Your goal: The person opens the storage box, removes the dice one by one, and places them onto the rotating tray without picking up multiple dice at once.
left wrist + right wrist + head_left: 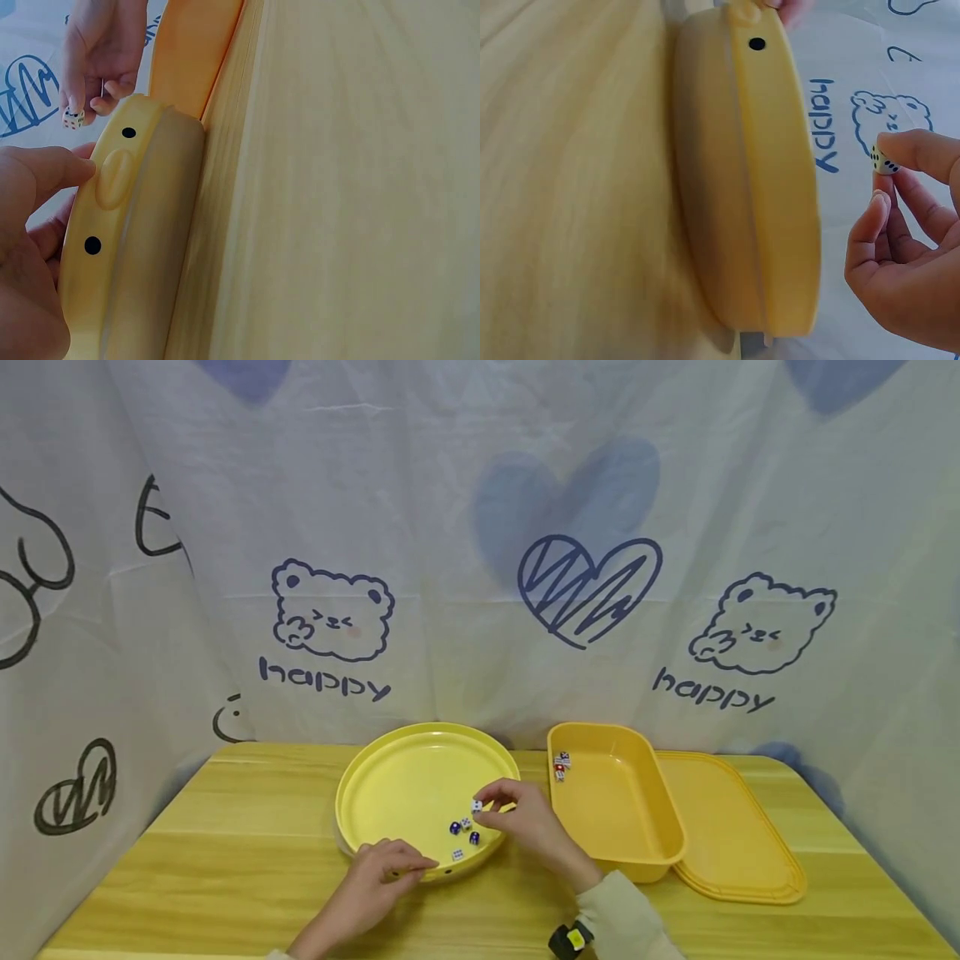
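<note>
In the head view a round yellow tray (390, 785) with a raised rim stands on the table. My left hand (375, 878) grips its near rim, and the left wrist view shows the thumb (64, 172) beside a moulded bump between two black dots. Over the tray's right side, my right hand (528, 827) pinches a white die (885, 160) between thumb and fingertips. Below it on the tray lie two dark blue dice, one a blue die (474, 837), and two white dice, one a white die (457, 854) close to the near rim.
Right of the tray stands a deep orange-yellow box (615, 793), with several dice (560, 768) in its far left corner. A matching flat lid (738, 827) lies against the box's right side. Behind the wooden table (225, 860) hangs a printed white cloth (450, 568).
</note>
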A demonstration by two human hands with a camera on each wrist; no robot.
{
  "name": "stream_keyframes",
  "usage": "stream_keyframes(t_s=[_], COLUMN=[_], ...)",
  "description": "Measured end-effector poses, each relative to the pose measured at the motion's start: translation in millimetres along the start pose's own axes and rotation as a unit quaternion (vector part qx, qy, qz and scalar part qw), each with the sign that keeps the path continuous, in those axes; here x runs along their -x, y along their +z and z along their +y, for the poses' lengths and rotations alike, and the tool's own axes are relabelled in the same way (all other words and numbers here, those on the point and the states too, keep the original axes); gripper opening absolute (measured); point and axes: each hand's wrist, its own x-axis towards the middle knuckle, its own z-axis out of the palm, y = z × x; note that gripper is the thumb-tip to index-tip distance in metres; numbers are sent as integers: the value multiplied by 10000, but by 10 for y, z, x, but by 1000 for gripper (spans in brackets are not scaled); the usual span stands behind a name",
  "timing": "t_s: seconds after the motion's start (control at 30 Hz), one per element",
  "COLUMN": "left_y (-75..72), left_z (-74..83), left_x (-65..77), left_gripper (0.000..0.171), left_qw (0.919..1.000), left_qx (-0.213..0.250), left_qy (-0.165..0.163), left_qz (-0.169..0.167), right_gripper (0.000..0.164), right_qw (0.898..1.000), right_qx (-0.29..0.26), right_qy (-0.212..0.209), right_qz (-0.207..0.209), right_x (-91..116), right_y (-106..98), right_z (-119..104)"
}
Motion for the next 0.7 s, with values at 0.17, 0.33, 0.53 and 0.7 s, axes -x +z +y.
stream_keyframes(t_s=[0.17,0.33,0.53,0.7], left_y=[-4,-4,-1,9], left_z=[-1,-3,2,6], left_x=[0,2,1,1], left_gripper=[16,18,18,18], left_qw=[9997,9999,9999,9999], left_qx=[-76,-96,-91,-67], left_qy=[209,100,-34,-88], left_qz=[99,62,-35,-102], right_gripper=[15,16,15,14], right_qw=[9998,9993,9987,9980], right_qx=[119,301,434,567], right_qy=[-111,-137,-143,-222], right_qz=[-75,-198,-213,-166], right_x=[-4,13,28,50], right_y=[61,91,95,100], right_z=[32,40,51,75])
